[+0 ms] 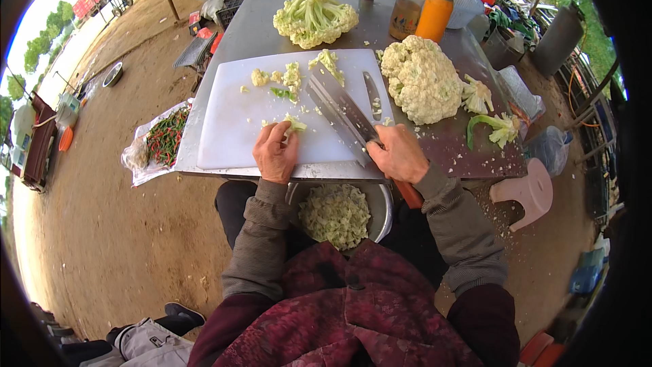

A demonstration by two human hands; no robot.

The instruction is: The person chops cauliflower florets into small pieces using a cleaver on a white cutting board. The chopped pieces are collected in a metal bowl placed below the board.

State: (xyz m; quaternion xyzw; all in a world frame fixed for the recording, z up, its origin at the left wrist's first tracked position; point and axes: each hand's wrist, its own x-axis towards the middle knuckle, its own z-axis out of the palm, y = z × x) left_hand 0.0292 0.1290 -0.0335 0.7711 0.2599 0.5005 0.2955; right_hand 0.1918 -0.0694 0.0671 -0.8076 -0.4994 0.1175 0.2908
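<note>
My right hand (pixel 400 154) grips a cleaver (pixel 338 106) near the back of its blade, and its reddish-brown handle (pixel 409 195) hangs past the table edge. The blade slants up and left over a white plastic cutting board (pixel 229 107). At the board's near edge, the fingertips of my left hand (pixel 276 153) pinch a small cauliflower piece (pixel 295 123). Several cut florets (pixel 291 75) and crumbs lie farther up the board. One larger floret (pixel 328 65) rests by the blade's tip. Below the table edge, a metal bowl (pixel 388 214) contains chopped cauliflower (pixel 336 216).
A metal-topped table (pixel 239 25) bears two cauliflower heads (pixel 316 19) (pixel 423 80), trimmed stalks (pixel 496 127), an orange bottle (pixel 435 12), a jar (pixel 406 10) and a blue basket (pixel 466 0). Red and green chillies (pixel 168 135) lie left; a pink stool (pixel 530 193) stands right. Another person's leg (pixel 153 339) shows lower left.
</note>
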